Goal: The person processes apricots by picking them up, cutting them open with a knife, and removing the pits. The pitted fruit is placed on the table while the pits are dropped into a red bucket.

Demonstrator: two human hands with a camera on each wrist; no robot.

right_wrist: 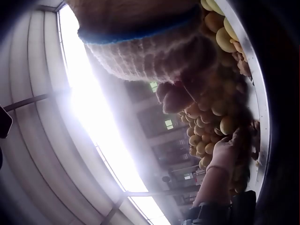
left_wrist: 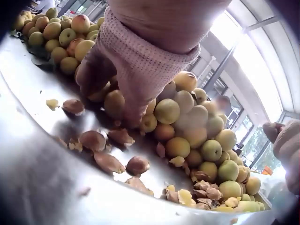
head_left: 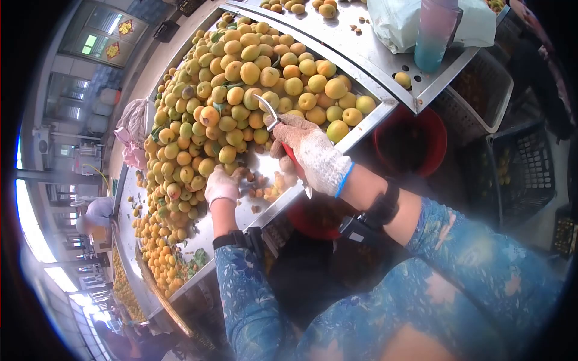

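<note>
A heap of yellow-green apricots [head_left: 232,78] covers a metal table. My left hand [head_left: 221,185], in a pale glove, reaches into the near edge of the heap. In the left wrist view its fingers and thumb come down on either side of an apricot [left_wrist: 115,104]. Brown pits [left_wrist: 108,161] and torn bits of flesh lie on the metal beside it. My right hand [head_left: 316,150], in a white knit glove with a blue cuff, grips a red-handled tool [head_left: 293,160]. The tool's curved metal end [head_left: 268,111] sticks out over the apricots; the grip is partly hidden.
A raised metal rim [head_left: 265,218] runs along the table's near side. Below stand a red bucket [head_left: 438,135], a white crate [head_left: 504,84] and a black crate [head_left: 524,165]. A bottle [head_left: 430,36] and white bag [head_left: 391,24] rest on the adjoining table.
</note>
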